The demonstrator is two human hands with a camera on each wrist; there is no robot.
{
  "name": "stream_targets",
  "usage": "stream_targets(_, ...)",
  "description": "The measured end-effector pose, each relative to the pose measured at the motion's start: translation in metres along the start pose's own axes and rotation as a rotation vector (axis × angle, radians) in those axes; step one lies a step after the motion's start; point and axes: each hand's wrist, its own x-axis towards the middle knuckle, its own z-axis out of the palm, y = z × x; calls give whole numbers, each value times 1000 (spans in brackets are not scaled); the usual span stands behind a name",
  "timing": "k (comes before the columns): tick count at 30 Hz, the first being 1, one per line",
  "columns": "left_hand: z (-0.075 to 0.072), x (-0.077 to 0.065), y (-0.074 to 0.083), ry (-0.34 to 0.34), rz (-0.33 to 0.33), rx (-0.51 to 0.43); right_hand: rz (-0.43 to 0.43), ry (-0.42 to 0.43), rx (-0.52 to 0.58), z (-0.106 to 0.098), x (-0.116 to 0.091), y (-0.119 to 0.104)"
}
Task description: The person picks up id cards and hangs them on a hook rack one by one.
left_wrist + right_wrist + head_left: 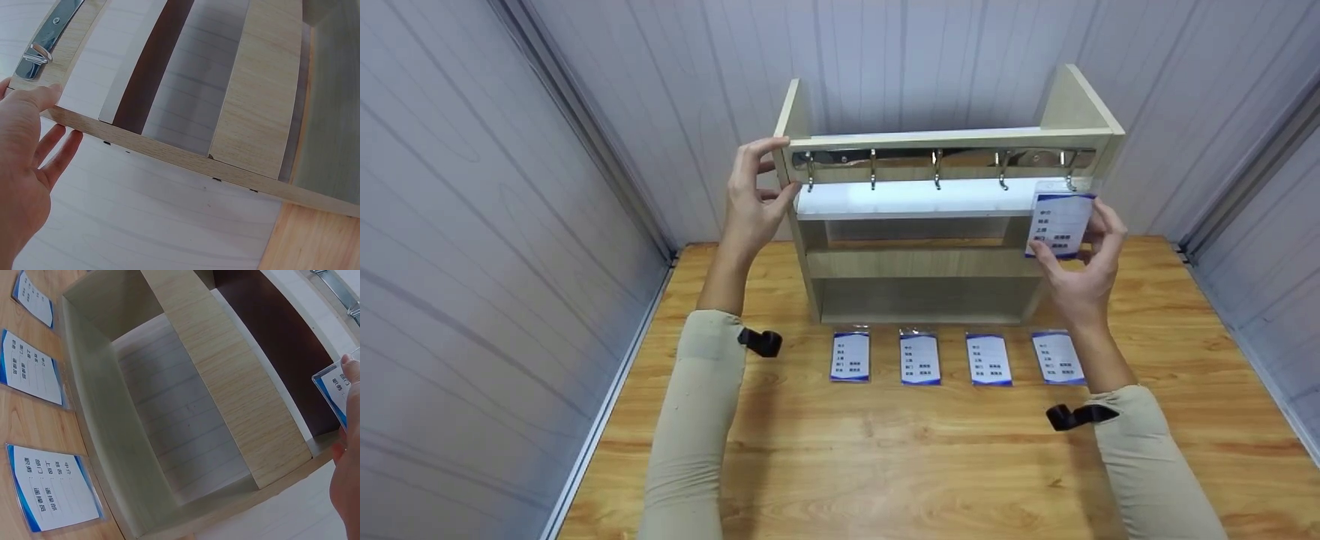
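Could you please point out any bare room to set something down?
The wooden surface is bare between the left sleeve and right sleeve, nearer than the four cards, and outside either sleeve toward the walls. It is crowded before the shelf unit, where those cards lie.

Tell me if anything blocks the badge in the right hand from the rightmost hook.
Nothing visible does: the badge in the right hand overlaps the lower tip of the rightmost hook in the head view; whether they touch is unclear.

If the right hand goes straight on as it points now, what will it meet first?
The right hand, holding a white-and-blue plastic badge, would probably meet the rightmost curved silver metal hook; depth there is unclear.
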Motion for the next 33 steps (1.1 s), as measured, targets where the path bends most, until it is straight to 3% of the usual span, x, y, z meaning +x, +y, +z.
stream_targets(18, 0, 0, 0, -3, -5, -13, 10, -113, -34, -27, -17, 17)
stream_targets(33, -2, 0, 1, 1, 19, -7, 35, -119, -96, -48, -39, 31)
